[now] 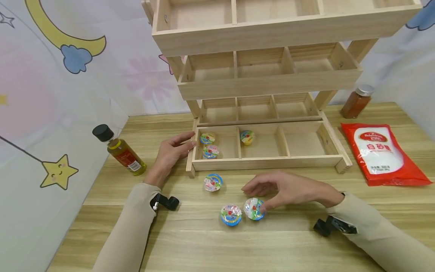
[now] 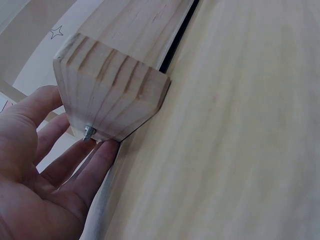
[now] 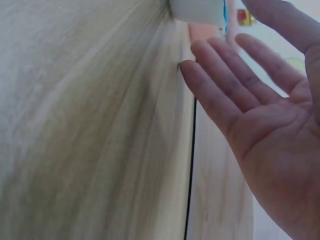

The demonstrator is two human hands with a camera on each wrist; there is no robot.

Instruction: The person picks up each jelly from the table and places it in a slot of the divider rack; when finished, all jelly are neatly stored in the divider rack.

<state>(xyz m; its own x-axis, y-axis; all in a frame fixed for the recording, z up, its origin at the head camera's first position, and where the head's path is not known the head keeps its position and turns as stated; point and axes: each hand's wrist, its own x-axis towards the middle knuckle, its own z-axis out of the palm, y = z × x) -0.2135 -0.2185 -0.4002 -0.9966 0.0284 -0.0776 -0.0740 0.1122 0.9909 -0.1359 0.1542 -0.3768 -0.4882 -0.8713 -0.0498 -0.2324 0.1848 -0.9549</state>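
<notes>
My left hand (image 1: 171, 154) rests against the left end of a wooden rack (image 1: 266, 163), fingertips on its side beside the bolt in the left wrist view. Over the table in front of the rack, my right hand (image 1: 289, 189) hovers with fingers spread, its thumb overlapping the edge of a small jelly cup (image 1: 251, 207) with a printed foil lid. The right wrist view shows that cup's pale side (image 3: 197, 10) beyond the extended fingers. Close by on the left sits another jelly cup (image 1: 231, 215), and a third cup (image 1: 213, 183) lies nearer the rack.
Two jelly cups (image 1: 210, 151) occupy the bottom tier's left compartment; one cup (image 1: 247, 137) is in the middle one. An oil bottle (image 1: 126, 155) stands at left. At right are a red-and-white sugar bag (image 1: 380, 155) and a spice jar (image 1: 355, 104). Upper tiers (image 1: 285, 32) overhang the tray.
</notes>
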